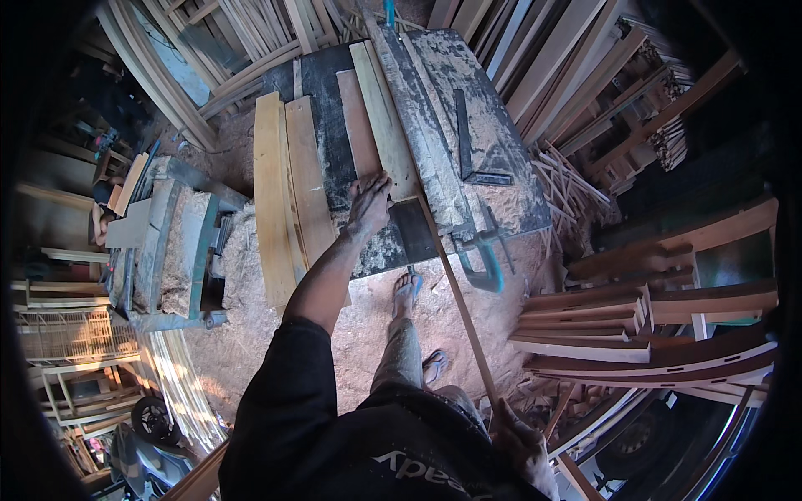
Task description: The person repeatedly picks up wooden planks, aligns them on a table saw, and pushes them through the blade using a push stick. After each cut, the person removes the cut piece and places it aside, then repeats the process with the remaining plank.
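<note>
My left hand (pixel 369 203) reaches onto the dusty black saw table, its fingers bent and pressed together over the near end of a reddish-brown board (pixel 357 125). Against its fingertips lies a pale wooden plank (pixel 386 125), flush with the long grey fence (pixel 426 142). Low at the right, beside my body, my right hand (pixel 520 447) is closed around the near end of a long thin wooden strip (pixel 459 317). That strip runs forward along the fence's edge, past the table's front. The fingers of my right hand are partly in shadow.
Two wider boards (pixel 276 184) (pixel 309 175) overhang the table's left front. A metal square (pixel 464 142) lies right of the fence; a teal clamp (pixel 483 267) hangs at the front edge. Sawdust-covered machinery (pixel 171 250) stands left, stacked curved timber (pixel 585 326) right. Another person's arm (pixel 102 225) shows far left.
</note>
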{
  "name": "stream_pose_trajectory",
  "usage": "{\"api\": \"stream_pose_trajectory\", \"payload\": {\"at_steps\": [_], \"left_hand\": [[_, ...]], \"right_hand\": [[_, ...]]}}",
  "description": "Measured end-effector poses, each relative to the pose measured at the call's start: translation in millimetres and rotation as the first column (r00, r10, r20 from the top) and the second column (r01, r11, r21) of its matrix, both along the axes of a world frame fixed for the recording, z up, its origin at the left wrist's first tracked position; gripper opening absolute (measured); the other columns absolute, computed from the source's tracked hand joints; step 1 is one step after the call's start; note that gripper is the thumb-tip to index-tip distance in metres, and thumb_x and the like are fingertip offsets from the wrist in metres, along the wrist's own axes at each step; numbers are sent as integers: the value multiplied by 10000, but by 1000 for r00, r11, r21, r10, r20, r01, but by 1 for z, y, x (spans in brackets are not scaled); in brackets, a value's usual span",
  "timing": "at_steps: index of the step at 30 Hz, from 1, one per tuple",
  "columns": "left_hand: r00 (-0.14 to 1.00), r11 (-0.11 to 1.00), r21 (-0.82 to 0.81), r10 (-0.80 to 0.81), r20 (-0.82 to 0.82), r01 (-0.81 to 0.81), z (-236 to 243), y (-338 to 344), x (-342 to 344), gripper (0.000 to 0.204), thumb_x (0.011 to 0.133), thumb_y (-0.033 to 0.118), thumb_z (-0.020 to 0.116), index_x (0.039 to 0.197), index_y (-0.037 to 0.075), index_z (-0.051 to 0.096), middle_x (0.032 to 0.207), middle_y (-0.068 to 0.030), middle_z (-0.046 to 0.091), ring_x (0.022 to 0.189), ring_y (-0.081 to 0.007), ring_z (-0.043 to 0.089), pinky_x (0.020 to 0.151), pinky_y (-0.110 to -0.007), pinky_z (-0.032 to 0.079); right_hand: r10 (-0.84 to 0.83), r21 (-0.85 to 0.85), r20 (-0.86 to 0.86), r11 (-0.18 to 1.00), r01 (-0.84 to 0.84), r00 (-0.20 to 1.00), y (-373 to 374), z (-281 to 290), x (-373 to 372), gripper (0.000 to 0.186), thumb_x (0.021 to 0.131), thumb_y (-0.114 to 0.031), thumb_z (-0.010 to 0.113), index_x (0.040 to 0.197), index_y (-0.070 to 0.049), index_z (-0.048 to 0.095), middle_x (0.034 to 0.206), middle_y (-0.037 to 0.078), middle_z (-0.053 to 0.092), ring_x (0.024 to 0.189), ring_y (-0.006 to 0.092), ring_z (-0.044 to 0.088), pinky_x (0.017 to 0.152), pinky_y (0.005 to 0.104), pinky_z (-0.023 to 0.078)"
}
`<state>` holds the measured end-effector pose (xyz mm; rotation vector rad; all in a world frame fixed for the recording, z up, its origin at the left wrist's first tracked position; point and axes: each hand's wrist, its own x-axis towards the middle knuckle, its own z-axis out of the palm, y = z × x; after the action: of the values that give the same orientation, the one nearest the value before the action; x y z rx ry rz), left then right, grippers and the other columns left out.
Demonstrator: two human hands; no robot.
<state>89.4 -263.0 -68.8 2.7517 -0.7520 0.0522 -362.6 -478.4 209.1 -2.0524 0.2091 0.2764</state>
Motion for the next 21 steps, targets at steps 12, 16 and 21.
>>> {"api": "stream_pose_trajectory", "payload": {"at_steps": [12,16,21], "left_hand": [[875,882,-276,249,-415,-382,67,-50,-56,582,967,495,550,1286,8,546,1325,-186,565,1040,-329,643,850,-512,494],[328,453,-402,-236,-915,-796,103,-89,-176,782,971,542,532,1538,158,155,981,-132,601,751,-207,686,532,-337,534],[489,504,-411,25,-872,-760,100,-112,-181,689,990,325,491,1549,82,170,1040,-223,638,760,-295,660,639,-435,533]], "right_hand": [[-90,-88,-185,993,75,979,0,11,26,402,886,17,591,1287,44,576,1009,226,686,716,269,680,601,319,531],[77,-138,182,989,-52,980,4,3,36,374,848,73,581,1222,81,581,1185,318,616,831,360,697,675,352,564],[71,-117,55,991,-64,996,6,13,49,269,898,39,581,1162,90,574,1308,294,569,960,376,691,775,361,564]]}}
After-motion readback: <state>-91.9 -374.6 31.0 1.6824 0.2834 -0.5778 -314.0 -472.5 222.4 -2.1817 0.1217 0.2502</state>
